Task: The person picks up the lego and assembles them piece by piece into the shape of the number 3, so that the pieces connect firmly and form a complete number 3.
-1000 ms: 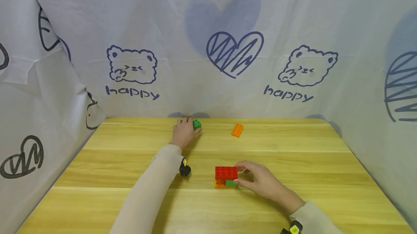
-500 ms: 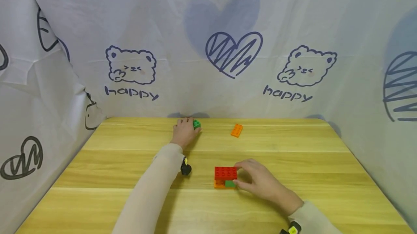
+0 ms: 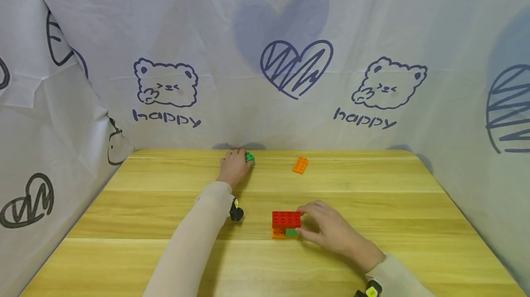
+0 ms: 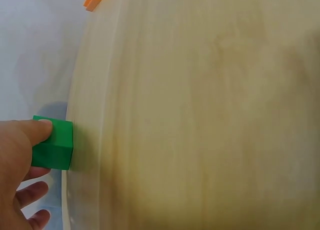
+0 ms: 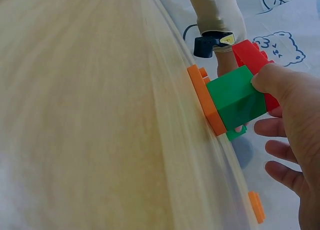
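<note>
At the far edge of the table my left hand (image 3: 235, 168) pinches a green toy building brick (image 3: 250, 157) between thumb and fingers. The left wrist view shows the thumb on one face of that green brick (image 4: 56, 145), which stands on the tabletop. Nearer me, my right hand (image 3: 333, 232) holds the right end of a small brick stack with its thumb and index finger. A red studded brick (image 3: 286, 219) tops the stack. Under it are a green brick (image 5: 236, 97) and an orange base plate (image 5: 206, 100). The right hand's other fingers are spread off the stack.
A loose orange studded plate (image 3: 300, 165) lies near the back edge, right of the left hand. The wooden table (image 3: 372, 214) meets a white printed cloth (image 3: 232, 117) at the back and sides. Black wrist cameras (image 3: 237, 210) sit on both sleeves.
The head view has shifted very slightly. Both hands keep their places, the left at the green brick and the right at the stack.
</note>
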### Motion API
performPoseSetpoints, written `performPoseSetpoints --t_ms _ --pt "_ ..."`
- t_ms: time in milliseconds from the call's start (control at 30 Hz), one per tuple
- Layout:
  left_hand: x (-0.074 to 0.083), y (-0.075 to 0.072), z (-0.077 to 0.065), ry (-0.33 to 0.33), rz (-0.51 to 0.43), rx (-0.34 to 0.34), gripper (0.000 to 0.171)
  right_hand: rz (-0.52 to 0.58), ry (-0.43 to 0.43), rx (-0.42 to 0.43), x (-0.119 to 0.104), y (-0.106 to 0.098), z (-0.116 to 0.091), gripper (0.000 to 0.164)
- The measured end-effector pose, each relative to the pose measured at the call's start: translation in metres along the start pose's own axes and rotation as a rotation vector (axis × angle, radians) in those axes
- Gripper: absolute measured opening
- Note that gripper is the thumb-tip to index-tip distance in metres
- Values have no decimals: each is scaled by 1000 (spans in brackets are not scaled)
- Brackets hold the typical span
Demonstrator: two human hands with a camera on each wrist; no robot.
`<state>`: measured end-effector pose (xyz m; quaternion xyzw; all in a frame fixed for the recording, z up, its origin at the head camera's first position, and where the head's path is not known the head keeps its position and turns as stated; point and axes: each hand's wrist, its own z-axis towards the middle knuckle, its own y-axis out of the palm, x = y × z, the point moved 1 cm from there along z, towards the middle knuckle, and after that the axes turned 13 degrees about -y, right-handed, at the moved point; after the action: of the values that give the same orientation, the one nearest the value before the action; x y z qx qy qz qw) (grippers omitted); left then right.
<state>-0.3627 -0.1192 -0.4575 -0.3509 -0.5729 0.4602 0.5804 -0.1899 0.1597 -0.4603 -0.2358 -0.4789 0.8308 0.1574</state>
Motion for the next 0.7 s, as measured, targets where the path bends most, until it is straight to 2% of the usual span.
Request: performPoseSetpoints --t_ms 233,700 --pt "0 -5 -3 8 -36 -33 49 -9 -17 15 1 1 -1 45" --pt "-1 -14 -13 97 -58 16 43 -14 -18 21 2 2 -1 44"
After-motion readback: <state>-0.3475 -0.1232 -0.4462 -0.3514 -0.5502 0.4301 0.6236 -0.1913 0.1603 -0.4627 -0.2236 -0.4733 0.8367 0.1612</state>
